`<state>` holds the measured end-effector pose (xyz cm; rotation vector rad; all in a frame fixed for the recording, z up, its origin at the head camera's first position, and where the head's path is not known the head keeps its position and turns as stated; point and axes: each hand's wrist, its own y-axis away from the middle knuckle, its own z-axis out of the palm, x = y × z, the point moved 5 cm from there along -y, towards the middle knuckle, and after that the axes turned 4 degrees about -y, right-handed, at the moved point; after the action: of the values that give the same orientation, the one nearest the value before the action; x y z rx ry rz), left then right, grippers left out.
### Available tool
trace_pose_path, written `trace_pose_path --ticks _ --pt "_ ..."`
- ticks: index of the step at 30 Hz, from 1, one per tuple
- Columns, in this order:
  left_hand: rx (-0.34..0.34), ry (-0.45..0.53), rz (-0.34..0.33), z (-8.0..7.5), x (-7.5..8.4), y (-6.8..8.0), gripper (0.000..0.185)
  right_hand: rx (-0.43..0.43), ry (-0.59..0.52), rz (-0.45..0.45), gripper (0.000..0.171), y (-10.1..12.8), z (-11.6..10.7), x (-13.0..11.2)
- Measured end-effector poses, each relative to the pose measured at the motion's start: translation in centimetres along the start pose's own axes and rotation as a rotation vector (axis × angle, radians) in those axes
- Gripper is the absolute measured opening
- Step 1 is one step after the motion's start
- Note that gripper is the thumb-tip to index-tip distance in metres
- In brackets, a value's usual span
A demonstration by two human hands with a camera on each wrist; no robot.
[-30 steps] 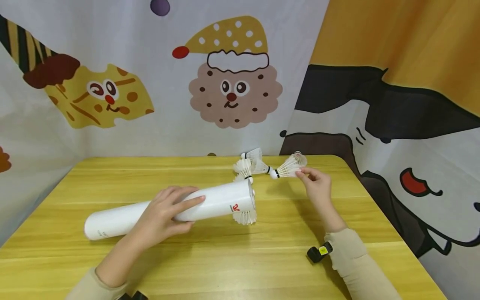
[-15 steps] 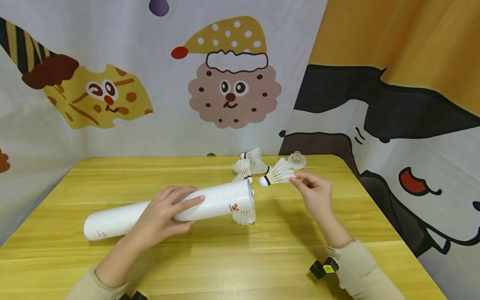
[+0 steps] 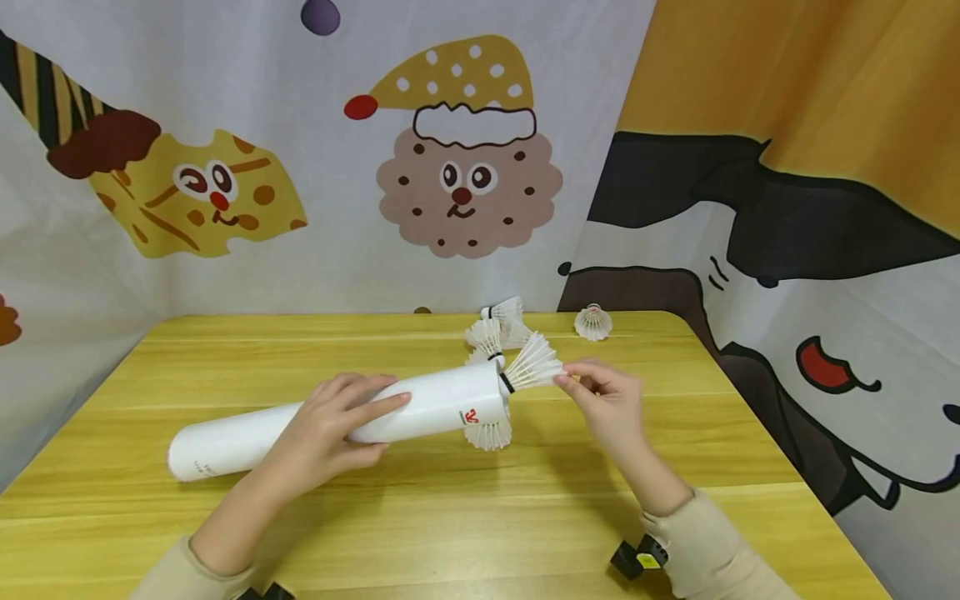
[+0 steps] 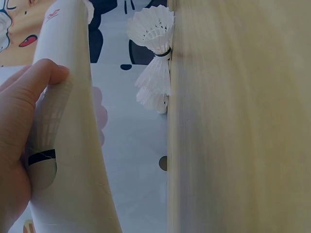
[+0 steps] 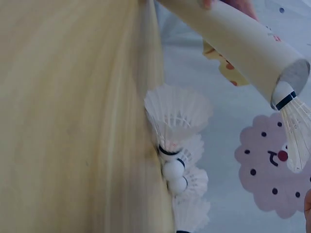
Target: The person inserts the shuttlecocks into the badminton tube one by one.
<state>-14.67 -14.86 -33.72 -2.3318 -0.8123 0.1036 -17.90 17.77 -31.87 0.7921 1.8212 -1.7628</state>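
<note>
While the left hand point(image 3: 330, 429) grips the tube point(image 3: 442, 404), seemingly steadying it, the right hand point(image 3: 607, 396) pinches a shuttlecock point(image 3: 525, 367) by its feathers point(image 3: 539, 360), leaving the cork point(image 5: 283, 91) free.

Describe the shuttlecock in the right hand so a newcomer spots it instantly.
At the wooden table, the left hand grips a long white tube. At the tube's open end, the right hand pinches one shuttlecock by its feathers. Unlike the loose shuttlecocks on the table, it is held up, its cork in the tube's mouth.
</note>
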Motion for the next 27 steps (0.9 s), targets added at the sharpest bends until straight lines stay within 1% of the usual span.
trace_pose_path --ticks 3,6,9,12,15,17,20,22,25,27 --pt "-0.004 0.005 0.001 0.0 0.1 0.0 0.062 -0.014 -0.017 0.005 0.02 0.5 0.2 0.9" --pt "-0.006 0.005 0.0 0.0 0.1 -0.1 0.062 -0.028 -0.03 0.005 0.02 0.9 0.6 1.1" --pt "-0.006 0.007 0.003 0.1 0.0 -0.1 0.062 -0.042 -0.043 0.01 0.015 1.1 1.0 0.7" --pt "-0.007 0.007 0.004 0.1 0.0 -0.1 0.063 -0.063 -0.049 0.006 0.007 1.1 1.6 -0.2" --pt "-0.007 0.002 0.004 0.1 0.0 0.0 0.065 -0.082 -0.039 0.002 0.007 1.0 2.2 -1.3" --pt "-0.008 0.002 0.003 0.2 0.0 0.0 0.065 -0.085 -0.033 0.002 0.011 1.0 2.6 -1.9" --pt "-0.005 0.002 0.006 0.2 0.0 0.0 0.065 -0.084 -0.029 0.009 0.017 1.1 2.9 -2.1" --pt "-0.004 0.0 0.006 0.2 0.0 0.0 0.062 -0.091 -0.03 0.014 0.014 1.2 3.1 -2.1" --pt "-0.003 -0.001 0.002 0.2 0.0 0.0 0.063 -0.113 -0.027 0.014 0.009 1.4 3.4 -1.9" --pt "-0.003 -0.002 0.0 0.3 -0.1 0.0 0.065 -0.131 -0.024 0.011 0.007 1.7 3.6 -1.2"
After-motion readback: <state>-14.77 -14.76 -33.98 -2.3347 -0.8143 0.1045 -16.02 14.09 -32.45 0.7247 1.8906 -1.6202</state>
